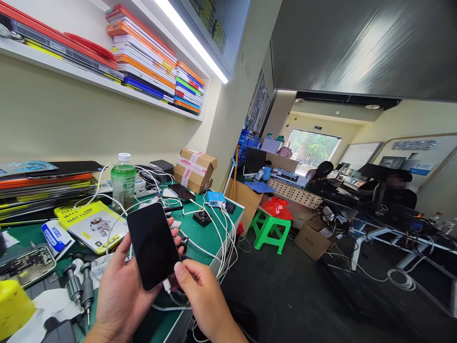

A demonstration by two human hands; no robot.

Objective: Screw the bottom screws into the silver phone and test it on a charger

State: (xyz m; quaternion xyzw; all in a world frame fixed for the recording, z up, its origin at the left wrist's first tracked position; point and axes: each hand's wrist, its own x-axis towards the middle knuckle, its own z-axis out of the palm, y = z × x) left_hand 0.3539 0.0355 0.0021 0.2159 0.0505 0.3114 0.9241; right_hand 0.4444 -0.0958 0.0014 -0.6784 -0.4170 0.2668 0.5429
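Note:
A black smartphone (153, 245) with a dark screen lies tilted in my left hand (121, 290), its fingers wrapped round behind and along the far edge. My right hand (205, 290) pinches the phone's lower right corner, thumb on the edge and the other fingers curled beneath. Right by those fingertips, at the phone's bottom edge, is the white plug of a charging cable (167, 286); whether it sits in the port I cannot tell. Left of my hands, two grey screwdrivers (86, 288) lie near an opened phone housing (30, 264).
Yellow battery boxes (96, 226), a green-labelled bottle (123, 181) and a cardboard box (194, 169) stand on the green bench. White cables run from a blue charging hub (216, 198) over the bench edge. A green stool (270, 231) stands beyond; people sit at desks farther right.

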